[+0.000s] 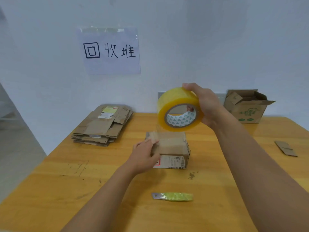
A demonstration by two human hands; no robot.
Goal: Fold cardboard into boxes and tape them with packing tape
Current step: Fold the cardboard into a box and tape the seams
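- Nearest, toward the near edge of the wooden counter (66, 190), lies a knife blade (173, 196) with its handle end wrapped in yellow-green tape, flat and well apart from both hands.
- Mid-counter sits a small cardboard box (173, 148), flaps folded shut, a printed label on its near side.
- The left hand (144, 156) is at the box's left end, fingers curled against the top edge, pinching the loose end of a clear tape strip (154, 134) down onto the cardboard.
- That strip runs up from the left grip to the tape roll (179, 109), which hangs in the air just above the far side of the box, not touching it.
- The right hand (205, 106) holds the roll from its right side, fingers wrapped over the outer rim, thumb hidden behind it; this grip is closed round the roll.
- Toward the right edge lies a small flat cardboard scrap (286, 149).
- Near the far left corner is a stack of flattened boxes (103, 128).
- At the far right corner stands an open carton (245, 107) with green print, flaps up.
- On the wall behind hangs a handwritten paper sign (110, 51).
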